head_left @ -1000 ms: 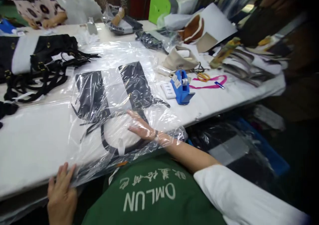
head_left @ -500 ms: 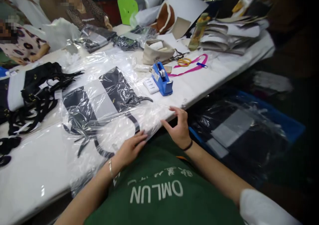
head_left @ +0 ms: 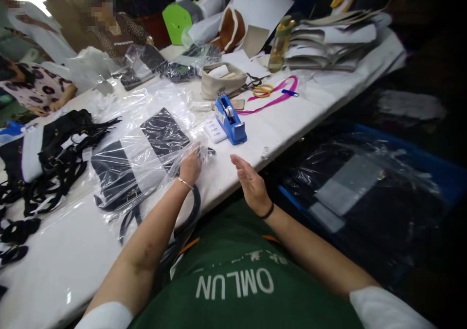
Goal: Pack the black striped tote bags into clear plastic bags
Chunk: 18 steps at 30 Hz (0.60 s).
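Observation:
On the table in front of me lies a clear plastic bag (head_left: 146,193) over dark fabric bags (head_left: 166,129) with long straps, which have a pale grey band between them. My left hand (head_left: 191,166) is closed on the right edge of the plastic, which bunches at its fingers. Beyond the table's near edge, my right hand (head_left: 251,185) hovers with fingers stretched out and nothing in it. A blue tape dispenser (head_left: 230,120) stands past both hands, beside a small stack of white printed labels (head_left: 214,130).
More black strapped bags (head_left: 54,139) are piled at left. Behind the dispenser sit a beige fabric basket (head_left: 222,83), yellow-handled scissors (head_left: 262,91) and a pink ribbon (head_left: 288,88). A blue bin (head_left: 365,129) holding wrapped dark goods is at lower right. Co-workers sit across the table.
My left hand has moved forward from the table edge and closed on the plastic, pulling its right side up and inward. My right hand has drawn slightly left, its fingers straighter.

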Motion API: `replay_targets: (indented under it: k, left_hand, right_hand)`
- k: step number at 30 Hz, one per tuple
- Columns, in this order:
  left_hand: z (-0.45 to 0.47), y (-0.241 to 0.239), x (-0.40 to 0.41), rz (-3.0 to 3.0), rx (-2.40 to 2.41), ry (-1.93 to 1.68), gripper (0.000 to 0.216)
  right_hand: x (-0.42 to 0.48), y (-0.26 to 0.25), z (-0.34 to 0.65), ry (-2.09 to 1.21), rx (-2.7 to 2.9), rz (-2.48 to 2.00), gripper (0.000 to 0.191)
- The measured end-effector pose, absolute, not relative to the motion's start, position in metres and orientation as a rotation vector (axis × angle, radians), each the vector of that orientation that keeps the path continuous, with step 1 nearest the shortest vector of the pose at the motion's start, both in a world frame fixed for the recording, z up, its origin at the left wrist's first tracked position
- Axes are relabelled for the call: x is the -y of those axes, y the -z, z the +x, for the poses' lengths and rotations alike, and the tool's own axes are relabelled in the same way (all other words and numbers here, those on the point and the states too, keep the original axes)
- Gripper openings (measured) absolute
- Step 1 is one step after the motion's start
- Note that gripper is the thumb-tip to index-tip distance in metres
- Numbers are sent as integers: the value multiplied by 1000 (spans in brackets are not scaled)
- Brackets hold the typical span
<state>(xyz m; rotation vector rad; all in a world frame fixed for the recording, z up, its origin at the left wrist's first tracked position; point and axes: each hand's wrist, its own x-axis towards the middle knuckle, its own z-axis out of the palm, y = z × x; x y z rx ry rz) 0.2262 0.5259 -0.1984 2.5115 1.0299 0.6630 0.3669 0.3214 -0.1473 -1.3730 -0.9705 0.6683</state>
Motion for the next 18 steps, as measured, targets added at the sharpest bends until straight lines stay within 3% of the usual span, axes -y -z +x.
replay_targets:
  k: [4,6,8,11,15,18]
  left_hand:
    - [221,196,-507,2604,-860,-756,51]
    - [217,195,-494,2654,-760,-791,50]
    - [210,198,-481,2692,-648,-781,47]
    - [196,205,-471,2700,-547,-676,39]
    - [194,205,-487,2632,-793,-551,35]
    - [214,190,-506,2525,-1039,-520,45]
  right_hand:
    - [-345,149,362,-713,1023,-1383,95]
    - [-361,149,358,-722,1014,-1389,101]
    - [-373,148,357,-684,982,-1416,84]
    - [-375,146,365,-573,945,-1454,38]
    - [-355,143,374,-431,944,-1460,29]
    - [-342,142,366,-386,956,-1411,29]
